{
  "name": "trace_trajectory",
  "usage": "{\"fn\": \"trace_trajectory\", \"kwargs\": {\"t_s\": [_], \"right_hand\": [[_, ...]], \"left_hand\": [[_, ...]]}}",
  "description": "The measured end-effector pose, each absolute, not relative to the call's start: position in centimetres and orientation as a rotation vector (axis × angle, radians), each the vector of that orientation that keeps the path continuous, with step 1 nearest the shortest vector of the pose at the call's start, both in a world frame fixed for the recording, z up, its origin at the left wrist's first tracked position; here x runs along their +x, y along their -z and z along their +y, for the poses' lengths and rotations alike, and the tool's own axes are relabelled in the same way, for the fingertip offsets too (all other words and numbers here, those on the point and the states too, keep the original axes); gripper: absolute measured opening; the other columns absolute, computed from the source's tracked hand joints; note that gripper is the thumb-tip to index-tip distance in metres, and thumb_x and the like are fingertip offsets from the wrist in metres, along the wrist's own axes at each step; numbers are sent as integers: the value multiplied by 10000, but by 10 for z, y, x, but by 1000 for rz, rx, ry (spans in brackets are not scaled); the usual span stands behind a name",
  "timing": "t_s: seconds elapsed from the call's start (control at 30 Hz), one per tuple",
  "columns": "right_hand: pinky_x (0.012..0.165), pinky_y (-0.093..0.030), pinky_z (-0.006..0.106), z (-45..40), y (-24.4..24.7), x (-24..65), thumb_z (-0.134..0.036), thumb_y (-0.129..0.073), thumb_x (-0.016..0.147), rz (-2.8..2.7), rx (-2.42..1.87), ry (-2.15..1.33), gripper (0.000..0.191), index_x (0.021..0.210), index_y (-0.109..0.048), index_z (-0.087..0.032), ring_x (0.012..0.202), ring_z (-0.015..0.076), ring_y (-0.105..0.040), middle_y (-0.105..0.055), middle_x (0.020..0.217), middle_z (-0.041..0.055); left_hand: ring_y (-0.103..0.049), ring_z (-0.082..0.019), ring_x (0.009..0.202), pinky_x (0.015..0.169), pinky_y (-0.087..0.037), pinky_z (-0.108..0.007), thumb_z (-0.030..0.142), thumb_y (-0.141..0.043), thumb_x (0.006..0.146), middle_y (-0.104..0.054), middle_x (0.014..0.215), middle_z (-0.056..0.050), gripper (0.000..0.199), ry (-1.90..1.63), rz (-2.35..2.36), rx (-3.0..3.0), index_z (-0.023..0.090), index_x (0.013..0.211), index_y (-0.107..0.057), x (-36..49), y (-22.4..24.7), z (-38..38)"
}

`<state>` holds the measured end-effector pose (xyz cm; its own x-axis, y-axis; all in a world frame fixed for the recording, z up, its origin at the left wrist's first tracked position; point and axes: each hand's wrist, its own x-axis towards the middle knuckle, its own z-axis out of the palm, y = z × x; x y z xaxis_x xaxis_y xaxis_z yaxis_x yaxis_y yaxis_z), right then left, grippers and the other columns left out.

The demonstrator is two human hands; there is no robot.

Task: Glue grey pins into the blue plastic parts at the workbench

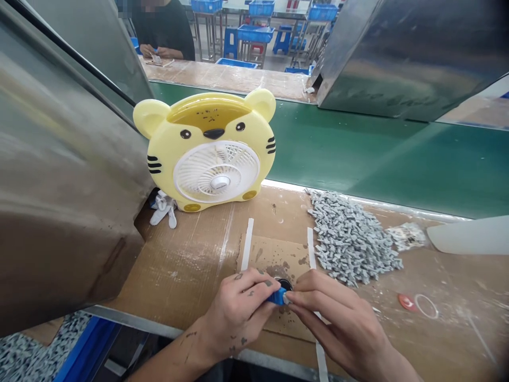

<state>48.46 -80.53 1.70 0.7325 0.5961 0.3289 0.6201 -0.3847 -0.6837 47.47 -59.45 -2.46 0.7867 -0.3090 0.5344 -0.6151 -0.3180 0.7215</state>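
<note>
Over a cardboard patch point(274, 254) at the bench front, my left hand point(244, 302) is closed on a small blue block-like piece point(275, 297). My right hand point(338, 313) pinches a tiny pale grey part point(287, 297) against the right end of that blue piece. Fingers hide much of both, so I cannot tell whether they are joined. Just beyond the fingertips a dark round object point(284, 284) lies on the cardboard, partly covered. Up and to the right is a big heap of small grey plastic parts point(352, 239).
A yellow animal-shaped fan point(214, 151) stands at the back left, beside white gloves point(163, 208). Behind runs a green conveyor belt point(377, 159). Metal housings point(67, 159) flank the bench. A red disc point(406, 302) lies at right; a blue bin point(85, 350) sits lower left. Across the belt sits a co-worker point(165, 26).
</note>
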Motion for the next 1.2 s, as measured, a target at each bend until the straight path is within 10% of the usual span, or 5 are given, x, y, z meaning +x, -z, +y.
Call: {"fn": "trace_trajectory", "kwargs": {"t_s": [0.2,0.43,0.77,1.2], "right_hand": [[719,-521,298,-823,-17,493,-134,-625,971,-838,-2092,198,327,1291,-588,-184,813,186,-630,-667,899,55],[734,-476,365,-885,10,545,-307,-573,996,-722,-2632,249,163,1036,-690,-200,880,259,-614,-686,916,76],[665,-445,336,-894,55,587,91,-543,789,-969,-3068,-86,294,820,-711,-148,753,229,-589,-639,813,73],[637,-478,315,-871,44,592,78,-556,793,-925,-3149,-125,272,712,-700,-138,765,262,-673,-695,754,127]], "left_hand": [[-695,-190,929,813,-585,-283,106,-723,826,-679,1065,-106,228,-85,-510,1619,163,1043,-680,493,41,-594],[-679,-218,930,786,-549,-295,282,-830,800,-714,974,-122,290,370,-343,1011,136,1032,-734,515,42,-591],[-617,-188,896,814,-478,-303,261,-803,825,-712,996,-110,264,412,-408,1056,162,1064,-757,524,31,-593],[-647,-214,915,921,-502,-351,33,-592,807,-723,1008,-79,252,49,-538,2152,152,991,-716,626,61,-640]]}}
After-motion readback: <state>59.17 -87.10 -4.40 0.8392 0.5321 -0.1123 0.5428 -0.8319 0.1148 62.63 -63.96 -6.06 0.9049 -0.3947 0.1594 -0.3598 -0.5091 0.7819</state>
